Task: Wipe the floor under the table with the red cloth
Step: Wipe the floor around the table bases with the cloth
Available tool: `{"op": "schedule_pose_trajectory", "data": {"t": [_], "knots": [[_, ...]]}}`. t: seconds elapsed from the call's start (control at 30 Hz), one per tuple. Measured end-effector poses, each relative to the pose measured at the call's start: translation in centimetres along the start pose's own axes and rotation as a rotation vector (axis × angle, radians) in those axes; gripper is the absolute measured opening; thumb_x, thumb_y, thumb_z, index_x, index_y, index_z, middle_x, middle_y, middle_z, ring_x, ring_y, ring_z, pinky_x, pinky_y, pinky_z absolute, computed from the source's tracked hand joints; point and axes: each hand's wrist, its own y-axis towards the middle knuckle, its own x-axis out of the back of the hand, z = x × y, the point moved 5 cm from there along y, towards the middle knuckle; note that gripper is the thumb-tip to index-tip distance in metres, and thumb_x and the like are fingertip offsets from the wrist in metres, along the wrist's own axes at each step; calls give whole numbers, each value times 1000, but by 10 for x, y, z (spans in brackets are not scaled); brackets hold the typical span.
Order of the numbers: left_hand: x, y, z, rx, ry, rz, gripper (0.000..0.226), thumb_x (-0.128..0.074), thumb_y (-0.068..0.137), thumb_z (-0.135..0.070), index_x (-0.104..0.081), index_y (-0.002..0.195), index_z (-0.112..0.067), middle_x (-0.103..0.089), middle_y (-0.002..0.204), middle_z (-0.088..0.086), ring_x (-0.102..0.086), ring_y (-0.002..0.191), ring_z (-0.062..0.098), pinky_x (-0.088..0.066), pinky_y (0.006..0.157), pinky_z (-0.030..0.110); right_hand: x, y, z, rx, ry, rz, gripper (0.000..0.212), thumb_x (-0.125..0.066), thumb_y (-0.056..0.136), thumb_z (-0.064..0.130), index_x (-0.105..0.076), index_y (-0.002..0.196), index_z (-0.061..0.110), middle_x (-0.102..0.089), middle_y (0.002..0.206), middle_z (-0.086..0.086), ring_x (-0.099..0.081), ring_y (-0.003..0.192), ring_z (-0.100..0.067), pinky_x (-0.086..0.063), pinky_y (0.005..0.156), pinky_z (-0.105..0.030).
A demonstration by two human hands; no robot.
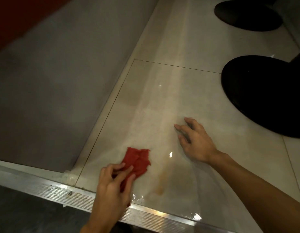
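The red cloth (137, 161) lies crumpled on the glossy beige floor tiles (154, 101), near the lower middle of the head view. My left hand (112, 184) presses on the cloth's near end, fingers curled into it. My right hand (194, 140) rests flat on the tile to the cloth's right, fingers spread and holding nothing. A brownish smear (160, 184) marks the wet tile between my two arms.
Two round black table bases (267, 96) (246, 15) stand on the tiles at the right. A grey wall panel (58, 84) borders the floor on the left. A ribbed metal threshold strip (50, 190) runs along the near edge, with dark flooring below it.
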Motion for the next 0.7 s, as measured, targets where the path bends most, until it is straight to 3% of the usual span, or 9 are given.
{"op": "schedule_pose_trajectory", "data": {"t": [0.13,0.27,0.37,0.47,0.7], "knots": [[-6,6,3,117,52,-54,28,-78,76,-15,-73,103,-16,-52,106,-2,-44,99,9,-37,85,17,-1,-1,1,7,-5,-19,41,-52,95,29,-52,135,28,-31,151,-9,-25,139,-25,-26,116,-41],[-18,-15,-17,-57,-12,-2,28,-61,82,-36,-74,101,-20,-54,105,1,-48,95,8,-34,92,7,0,0,2,11,-14,-23,41,-52,94,28,-53,135,28,-32,150,-9,-27,138,-25,-27,116,-42],[-19,-23,-16,-172,-36,70,29,-61,82,-42,-75,102,-26,-55,106,-3,-51,90,6,-41,88,9,1,0,2,22,-21,-4,42,-50,96,30,-50,138,28,-29,153,-8,-23,140,-22,-26,116,-44],[-10,-7,-6,-207,-22,40,31,-59,83,-42,-76,100,-22,-57,104,-2,-49,91,8,-38,90,10,0,1,0,29,-36,33,44,-49,96,31,-46,140,29,-24,155,-7,-19,143,-22,-23,118,-42],[-23,80,9,43,106,-18,24,-71,81,-22,-73,104,-15,-53,109,0,-48,103,20,-33,93,19,14,4,-7,25,-16,207,43,-49,96,29,-47,139,30,-19,156,-3,-26,143,-20,-26,116,-28]]}}
